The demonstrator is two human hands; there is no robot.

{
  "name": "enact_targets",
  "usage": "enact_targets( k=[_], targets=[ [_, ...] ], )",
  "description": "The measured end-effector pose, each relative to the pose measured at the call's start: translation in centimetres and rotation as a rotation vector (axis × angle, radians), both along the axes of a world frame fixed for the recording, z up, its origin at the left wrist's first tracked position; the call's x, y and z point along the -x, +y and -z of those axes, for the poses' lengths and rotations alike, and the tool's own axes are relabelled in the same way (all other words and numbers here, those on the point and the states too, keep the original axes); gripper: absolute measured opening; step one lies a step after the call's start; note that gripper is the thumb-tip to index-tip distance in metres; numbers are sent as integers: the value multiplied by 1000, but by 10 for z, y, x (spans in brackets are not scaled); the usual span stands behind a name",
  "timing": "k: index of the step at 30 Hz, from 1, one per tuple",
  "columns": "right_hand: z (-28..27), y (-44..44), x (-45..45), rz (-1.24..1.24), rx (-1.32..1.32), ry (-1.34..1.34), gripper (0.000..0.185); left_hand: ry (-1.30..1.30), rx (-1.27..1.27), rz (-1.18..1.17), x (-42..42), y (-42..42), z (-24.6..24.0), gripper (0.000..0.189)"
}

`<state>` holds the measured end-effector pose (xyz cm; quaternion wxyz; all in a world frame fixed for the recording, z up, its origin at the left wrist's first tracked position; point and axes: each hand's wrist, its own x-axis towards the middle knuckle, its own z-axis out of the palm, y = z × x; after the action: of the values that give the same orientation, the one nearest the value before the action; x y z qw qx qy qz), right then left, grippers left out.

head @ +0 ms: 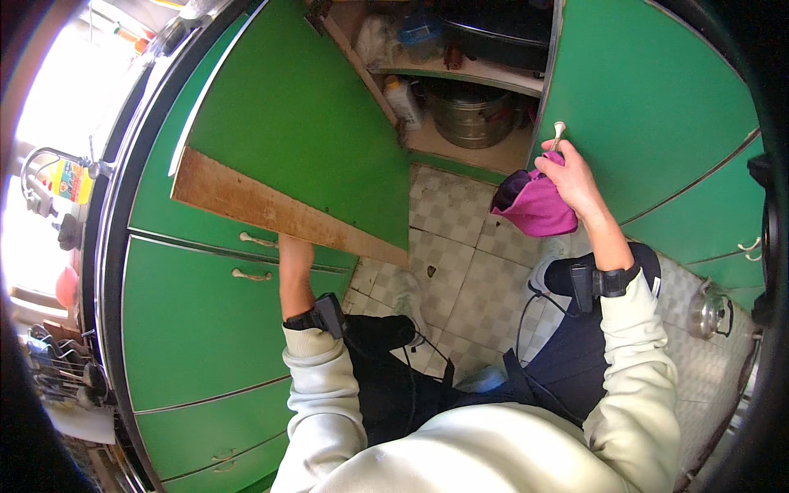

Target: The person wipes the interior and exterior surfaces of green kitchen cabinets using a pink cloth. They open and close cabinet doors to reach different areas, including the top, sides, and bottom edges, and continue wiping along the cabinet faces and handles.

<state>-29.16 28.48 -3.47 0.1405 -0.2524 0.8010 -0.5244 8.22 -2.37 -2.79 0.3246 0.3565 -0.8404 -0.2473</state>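
A green cabinet door point(296, 117) stands swung out at the left, its bare wooden edge point(265, 206) towards me. My left hand is hidden behind this door; only the wrist and forearm show below the edge. My right hand point(567, 172) has a magenta cloth point(542, 206) gripped in it and is at the white-tipped handle point(558, 130) of the right green door point(653, 105). Between the doors the cabinet shows a large metal pot point(473, 117) and a white bottle with a yellow cap point(402, 101) on its lower shelf.
On the upper shelf point(462, 77) are a dark pan point(499, 37) and a blue-lidded container point(420, 37). Green cabinets with a sink tap point(58, 154) run along the left. A metal kettle point(709, 311) stands on the tiled floor point(456, 271) at the right.
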Motion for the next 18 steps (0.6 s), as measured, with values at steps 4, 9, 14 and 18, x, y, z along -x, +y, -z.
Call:
enact_targets(
  k=[4, 9, 14, 18],
  targets=[
    [-15, 20, -7, -145, -82, -31, 20, 70, -136, 176, 5, 13, -11, 17],
    [-41, 72, -28, -405, -247, -155, 25, 63, -238, 210, 47, 43, -30, 9],
    [-57, 124, -46, -517, -291, -472, 21, 24, -449, 416, 110, 75, -31, 7],
    [-58, 149, -55, -563, -285, -455, 19, 78, -368, 529, 187, 91, -13, 15]
  ],
)
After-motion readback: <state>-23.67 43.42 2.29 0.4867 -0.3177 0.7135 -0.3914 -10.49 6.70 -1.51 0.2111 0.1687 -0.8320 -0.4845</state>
